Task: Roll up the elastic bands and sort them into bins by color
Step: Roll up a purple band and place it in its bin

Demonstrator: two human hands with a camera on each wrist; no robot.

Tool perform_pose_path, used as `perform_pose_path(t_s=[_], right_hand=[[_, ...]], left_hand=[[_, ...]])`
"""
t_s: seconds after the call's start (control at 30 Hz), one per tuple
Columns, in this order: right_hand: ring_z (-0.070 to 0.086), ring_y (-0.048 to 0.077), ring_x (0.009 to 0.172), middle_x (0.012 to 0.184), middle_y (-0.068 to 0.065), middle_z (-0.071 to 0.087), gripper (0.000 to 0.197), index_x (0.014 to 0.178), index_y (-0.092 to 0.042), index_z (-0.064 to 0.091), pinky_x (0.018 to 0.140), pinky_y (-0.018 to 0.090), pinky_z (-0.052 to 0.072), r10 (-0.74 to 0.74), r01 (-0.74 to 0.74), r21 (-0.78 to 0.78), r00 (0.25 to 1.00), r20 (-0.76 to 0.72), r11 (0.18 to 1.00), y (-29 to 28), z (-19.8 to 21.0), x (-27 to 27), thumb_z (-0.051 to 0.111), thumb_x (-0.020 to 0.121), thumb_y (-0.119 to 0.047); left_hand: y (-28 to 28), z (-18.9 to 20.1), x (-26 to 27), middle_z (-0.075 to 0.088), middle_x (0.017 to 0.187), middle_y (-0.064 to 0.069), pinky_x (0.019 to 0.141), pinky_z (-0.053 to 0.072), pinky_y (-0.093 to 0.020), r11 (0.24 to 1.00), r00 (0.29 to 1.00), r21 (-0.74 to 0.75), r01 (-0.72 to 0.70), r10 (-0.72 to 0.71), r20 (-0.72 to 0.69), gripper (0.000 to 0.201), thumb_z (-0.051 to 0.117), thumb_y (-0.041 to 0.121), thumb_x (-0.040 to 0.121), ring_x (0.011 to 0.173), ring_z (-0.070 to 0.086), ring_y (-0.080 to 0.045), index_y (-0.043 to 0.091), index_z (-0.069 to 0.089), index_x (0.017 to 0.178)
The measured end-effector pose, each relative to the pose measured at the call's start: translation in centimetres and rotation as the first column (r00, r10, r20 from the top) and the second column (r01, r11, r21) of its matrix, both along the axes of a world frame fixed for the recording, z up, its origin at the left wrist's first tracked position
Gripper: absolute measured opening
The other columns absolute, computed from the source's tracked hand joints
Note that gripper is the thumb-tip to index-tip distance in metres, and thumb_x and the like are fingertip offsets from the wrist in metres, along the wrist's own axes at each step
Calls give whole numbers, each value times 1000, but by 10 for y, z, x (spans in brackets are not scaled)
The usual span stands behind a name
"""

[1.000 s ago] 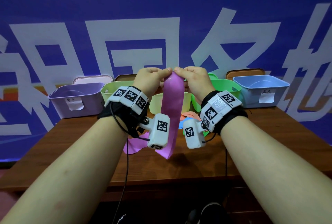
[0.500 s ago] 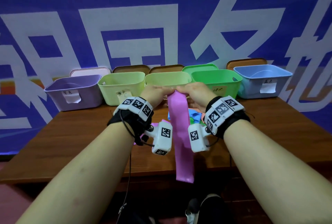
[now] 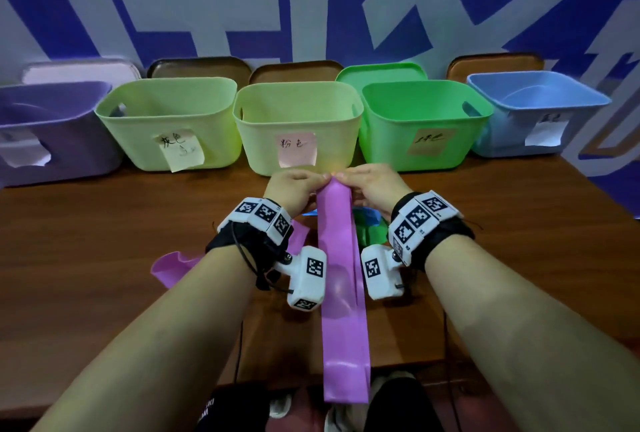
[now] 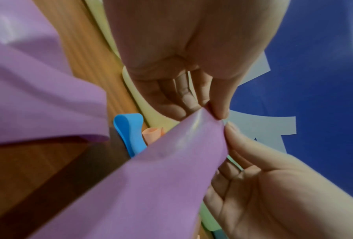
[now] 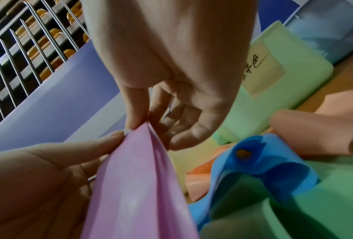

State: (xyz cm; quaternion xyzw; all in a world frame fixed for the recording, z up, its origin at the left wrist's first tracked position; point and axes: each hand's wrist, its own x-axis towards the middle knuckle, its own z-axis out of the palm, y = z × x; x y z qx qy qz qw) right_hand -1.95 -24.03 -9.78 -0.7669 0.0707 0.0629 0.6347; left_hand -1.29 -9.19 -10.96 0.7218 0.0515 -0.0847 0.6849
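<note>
Pinching the top end of the pink band (image 3: pixel 337 258) between your left hand (image 3: pixel 294 189) and right hand (image 3: pixel 375 185), you let it hang toward 6 o'clock past the table (image 3: pixel 104 223) edge; rolling likely starts next, calling for tight even turns.

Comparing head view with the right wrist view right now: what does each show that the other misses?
Only the head view shows the full row of bins, from the purple bin to the blue bin, and the pink band's free end hanging past the table edge.

Only the right wrist view shows the blue band curled over orange bands, and a metal railing.

Both show the left hand and right hand pinching the pink band's top end.
</note>
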Motion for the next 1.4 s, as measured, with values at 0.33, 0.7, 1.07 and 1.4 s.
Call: perform_pose_path(t_s=[0.33,0.7,1.07,1.4], right_hand=[[62,15,64,72,5,67,13,81,-11,70,64,29,51,13,-16,28,995,103,999,-3,-21,24,61,91,-14],[61,15,65,71,7,66,22,77,-8,69,67,28,51,57,-66,31,969,241,997,1,10,-6,55,95,-12],[55,11,61,71,8,60,18,76,-9,63,59,19,47,8,-111,245,922,387,963,8,77,-70,59,87,5],[59,18,74,75,5,65,20,76,-13,67,67,27,49,2,-127,213,863,506,969,18,125,-120,61,87,3]], left_hand=[[-4,-9,23,68,74,-12,81,54,-37,993,999,-105,46,-46,5,9,69,11,84,70,64,-23,4,69,78],[-4,21,-5,64,54,-1,58,52,-24,986,997,-163,32,-21,70,13,66,7,85,53,61,-13,6,64,72],[0,94,-75,63,59,2,48,46,-16,973,969,-214,84,-30,245,20,63,-3,84,50,58,-6,10,59,68],[9,149,-137,66,72,-2,50,47,-17,977,946,-201,77,-8,325,13,62,-2,85,56,62,-6,10,65,80]])
